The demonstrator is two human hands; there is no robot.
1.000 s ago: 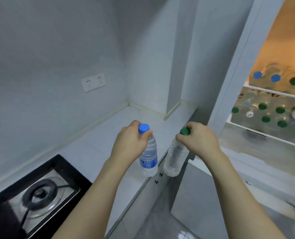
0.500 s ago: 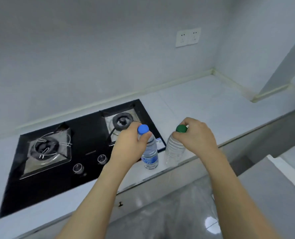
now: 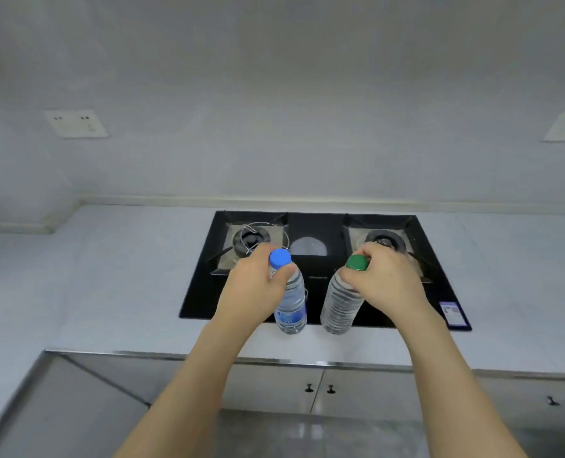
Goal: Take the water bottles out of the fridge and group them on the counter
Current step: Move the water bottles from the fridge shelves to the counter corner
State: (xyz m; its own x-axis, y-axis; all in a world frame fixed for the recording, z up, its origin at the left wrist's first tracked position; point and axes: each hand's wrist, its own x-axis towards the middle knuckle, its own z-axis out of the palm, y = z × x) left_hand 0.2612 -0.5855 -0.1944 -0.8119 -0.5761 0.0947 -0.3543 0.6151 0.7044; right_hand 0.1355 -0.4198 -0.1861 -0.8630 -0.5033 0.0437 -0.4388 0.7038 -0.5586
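My left hand [image 3: 254,289] grips a clear water bottle with a blue cap [image 3: 291,305] by its neck. My right hand [image 3: 387,282] grips a clear water bottle with a green cap [image 3: 340,305] the same way. Both bottles hang upright side by side, a small gap between them, over the front edge of the black hob. The white counter [image 3: 116,285] spreads to the left and right. The fridge is out of view.
A black two-burner gas hob [image 3: 321,233] is set into the counter right behind the bottles. Wall sockets [image 3: 76,123] sit on the back wall at left and right. Cabinet doors with small knobs [image 3: 321,388] run below the counter edge.
My view has swung left from the open fridge to face the hob head on. Both hands still hold their bottles, now in front of the hob's middle.
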